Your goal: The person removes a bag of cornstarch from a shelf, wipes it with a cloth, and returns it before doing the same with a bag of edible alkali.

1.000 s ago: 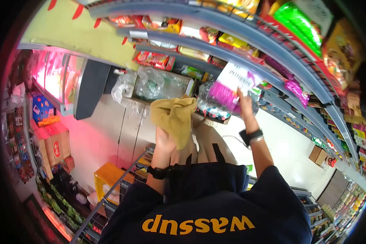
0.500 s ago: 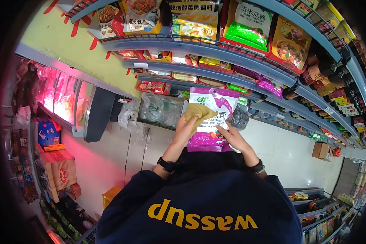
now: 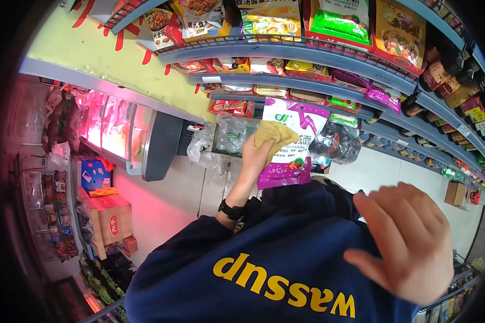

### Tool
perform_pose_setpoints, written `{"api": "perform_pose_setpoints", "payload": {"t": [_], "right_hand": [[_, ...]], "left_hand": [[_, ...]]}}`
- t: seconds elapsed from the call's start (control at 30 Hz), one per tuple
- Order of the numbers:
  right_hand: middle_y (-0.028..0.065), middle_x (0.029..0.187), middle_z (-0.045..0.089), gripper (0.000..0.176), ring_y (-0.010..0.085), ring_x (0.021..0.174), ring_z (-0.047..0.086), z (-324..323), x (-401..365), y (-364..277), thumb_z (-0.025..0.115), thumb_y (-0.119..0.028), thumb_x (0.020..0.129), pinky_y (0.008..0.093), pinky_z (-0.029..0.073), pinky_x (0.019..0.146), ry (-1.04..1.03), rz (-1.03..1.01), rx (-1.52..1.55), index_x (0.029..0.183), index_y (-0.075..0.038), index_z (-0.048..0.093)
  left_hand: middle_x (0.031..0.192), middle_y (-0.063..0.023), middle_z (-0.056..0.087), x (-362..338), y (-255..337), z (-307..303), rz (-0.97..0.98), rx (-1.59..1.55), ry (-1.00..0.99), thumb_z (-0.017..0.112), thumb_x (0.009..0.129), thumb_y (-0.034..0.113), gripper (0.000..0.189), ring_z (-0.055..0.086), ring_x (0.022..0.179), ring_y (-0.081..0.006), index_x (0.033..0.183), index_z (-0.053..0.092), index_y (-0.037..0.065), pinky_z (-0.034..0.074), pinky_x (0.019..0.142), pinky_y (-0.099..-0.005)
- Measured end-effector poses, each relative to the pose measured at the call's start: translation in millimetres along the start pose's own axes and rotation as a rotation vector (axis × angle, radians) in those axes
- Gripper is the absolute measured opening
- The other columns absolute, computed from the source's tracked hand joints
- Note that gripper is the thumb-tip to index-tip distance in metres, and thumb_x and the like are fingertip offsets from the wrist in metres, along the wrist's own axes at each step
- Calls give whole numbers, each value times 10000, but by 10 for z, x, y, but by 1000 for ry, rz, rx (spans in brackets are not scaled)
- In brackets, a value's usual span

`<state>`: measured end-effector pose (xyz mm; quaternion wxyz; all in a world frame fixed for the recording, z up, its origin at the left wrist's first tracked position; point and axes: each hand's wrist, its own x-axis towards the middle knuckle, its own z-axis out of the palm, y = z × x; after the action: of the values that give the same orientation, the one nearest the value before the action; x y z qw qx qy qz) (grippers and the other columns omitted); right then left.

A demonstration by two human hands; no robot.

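My left hand (image 3: 253,156) is closed around a mustard-tan cloth (image 3: 275,134) and the left edge of a purple-and-white food packet (image 3: 288,168). Chinese lettering and a picture of vegetables show on the packet's front, and the cloth covers part of it. The packet stands upright in front of my chest, its lower edge close to my dark sweatshirt. Raised near the camera at the right, my right hand (image 3: 409,239) is empty, with its fingers apart and slightly blurred.
Shelves with bagged seasonings (image 3: 339,27) and dark bottles (image 3: 439,75) rise ahead. Below them sit a bin of clear plastic bags (image 3: 231,134) and a dark plastic-wrapped bundle (image 3: 337,144). A pink-lit display case (image 3: 164,145) and a wooden-looking box (image 3: 112,215) stand left.
My right hand has let go of the packet and moved right and up towards the camera. My left hand still holds the packet and cloth. The view has shifted somewhat.
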<state>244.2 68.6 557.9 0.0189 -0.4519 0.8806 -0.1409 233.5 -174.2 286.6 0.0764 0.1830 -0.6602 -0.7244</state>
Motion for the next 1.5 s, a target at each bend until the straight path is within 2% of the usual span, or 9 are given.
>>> {"api": "perform_pose_setpoints", "payload": {"t": [0.07, 0.13, 0.17, 0.23, 0.3, 0.47, 1.0, 1.33, 1.5], "right_hand": [[101, 829, 569, 389, 251, 765, 558, -52, -65, 16, 614, -333, 674, 374, 458, 706, 10, 12, -52, 889, -10, 587], [121, 855, 519, 471, 246, 801, 531, -61, -126, 246, 621, -200, 556, 383, 458, 758, 127, -524, -358, 979, -6, 553], [121, 855, 519, 471, 246, 801, 531, -2, -180, 218, 621, -200, 556, 383, 458, 758, 134, -514, -358, 979, -6, 553], [95, 801, 542, 279, 212, 736, 567, 108, -138, -18, 582, -193, 645, 378, 458, 764, 506, -310, -188, 903, -92, 617], [74, 833, 543, 349, 189, 791, 554, 4, -206, -232, 607, -216, 600, 382, 437, 819, 352, -114, -110, 940, -138, 616], [70, 822, 550, 329, 190, 779, 557, -106, -259, -107, 611, -228, 608, 379, 442, 803, 216, -131, -148, 921, -125, 618], [58, 785, 573, 289, 190, 742, 566, -69, -341, -89, 620, -266, 633, 369, 457, 754, 198, -57, -107, 858, -85, 625], [50, 762, 588, 286, 190, 719, 572, 126, -367, -311, 626, -290, 649, 363, 466, 723, 317, -39, 132, 819, -60, 629], [46, 750, 595, 292, 190, 707, 575, 69, -402, -278, 629, -302, 657, 360, 471, 707, 290, -9, 235, 799, -47, 631]], "left_hand": [[887, -59, 586, -43, 38, -8, -6, -29, -10, 535, 754, 21, 217, 544, 803, -96, 966, 535, -24, 434, 708, -227], [898, -59, 586, -92, 112, 16, -71, 11, -31, 540, 747, 23, 235, 546, 806, -98, 977, 533, -28, 434, 710, -229], [898, -59, 586, -90, 85, 14, -69, 19, -40, 540, 747, 23, 235, 546, 806, -98, 977, 533, -28, 434, 710, -229], [902, -62, 587, -61, 45, 14, 10, 67, -41, 548, 741, 29, 257, 548, 806, -99, 990, 531, -31, 436, 710, -230], [901, -66, 589, -61, 68, 28, -9, 58, -38, 557, 735, 40, 275, 548, 804, -101, 998, 529, -36, 437, 709, -233], [889, -66, 592, -116, 31, 66, -40, 33, -64, 567, 728, 48, 273, 550, 790, -99, 986, 535, -36, 439, 703, -231], [866, -61, 593, -231, -17, 94, -106, -55, -46, 544, 749, 22, 212, 556, 747, -94, 954, 546, -30, 442, 652, -213], [886, -79, 590, -223, -26, 140, -138, -23, -49, 529, 761, 28, 210, 561, 769, -105, 960, 539, -37, 443, 662, -220], [895, -77, 586, -231, -43, 123, -127, 3, -49, 521, 774, 38, 208, 560, 766, -106, 968, 535, -37, 440, 664, -223]]}}
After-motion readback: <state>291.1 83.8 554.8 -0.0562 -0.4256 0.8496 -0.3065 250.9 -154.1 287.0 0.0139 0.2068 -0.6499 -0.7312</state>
